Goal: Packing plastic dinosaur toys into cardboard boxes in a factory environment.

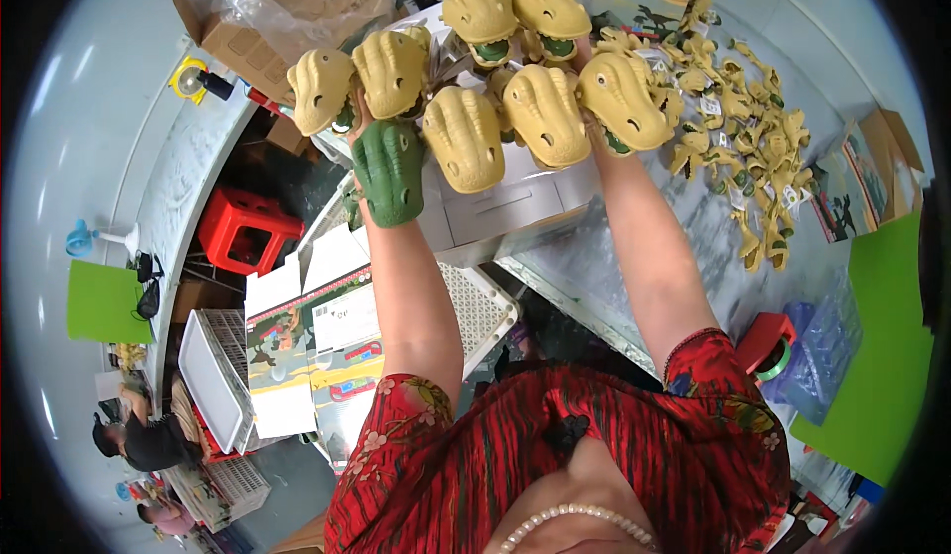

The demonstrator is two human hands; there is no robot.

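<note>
A cluster of tan dinosaur-head toys (463,138) sits over a white carton (495,212), several of them facing me with mouths partly open and green inside. One green dinosaur head (388,171) hangs at the cluster's left, against my left wrist. My left hand (361,116) reaches in among the left tan heads, which cover its fingers. At the right side, my right hand (593,136) goes behind a tan head (624,101) with an open jaw. Its fingers are mostly hidden too, so I cannot tell how either hand grips.
Many small tan dinosaur toys with white tags (733,118) lie across the marble-patterned table (654,222) at right. An opened brown carton (287,29) stands far left. Printed flat boxes (317,356) lie left of my left arm, near a red stool (248,229). Other people work at lower left.
</note>
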